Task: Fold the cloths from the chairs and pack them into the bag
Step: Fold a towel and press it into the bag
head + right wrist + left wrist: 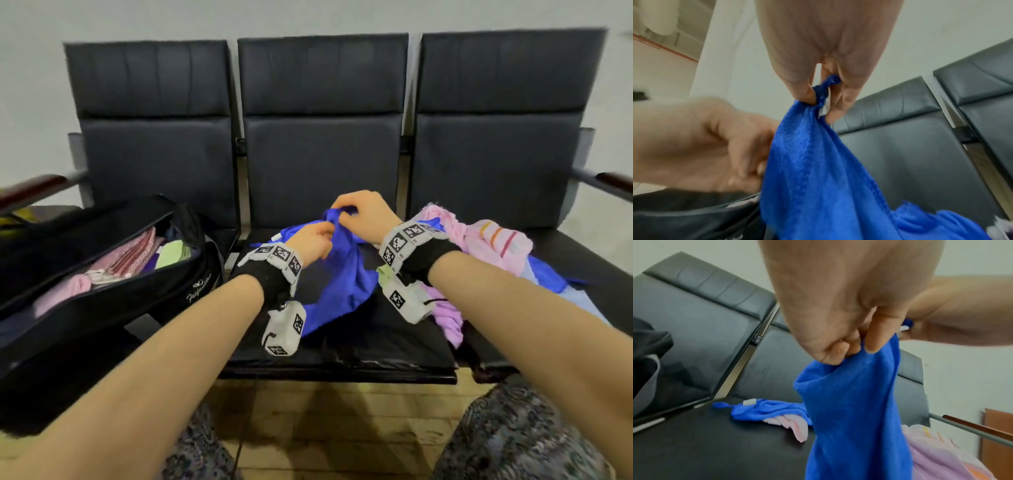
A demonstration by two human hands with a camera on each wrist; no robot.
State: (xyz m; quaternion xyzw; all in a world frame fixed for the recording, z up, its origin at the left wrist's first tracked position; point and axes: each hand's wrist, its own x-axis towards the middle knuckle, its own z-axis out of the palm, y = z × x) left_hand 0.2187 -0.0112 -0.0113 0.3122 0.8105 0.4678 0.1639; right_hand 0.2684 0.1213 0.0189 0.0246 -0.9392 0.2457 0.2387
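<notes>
A blue cloth (342, 270) hangs over the middle seat, lifted by both hands. My left hand (317, 240) pinches its edge, fingers curled into the fabric (851, 402). Just above, my right hand (363, 212) pinches a corner with a white tag, and the blue cloth (818, 170) drapes down from it. A black bag (113, 284) lies open on the left seat with folded pink and green cloths inside. On the right seat lies a pile of pink and blue cloths (486, 246).
Three black padded chairs (322, 102) stand in a row against a pale wall. Another blue cloth (764, 410) over a pink one lies on the seat. Wooden armrests (613, 181) flank the row. Tiled floor shows below the seat edge.
</notes>
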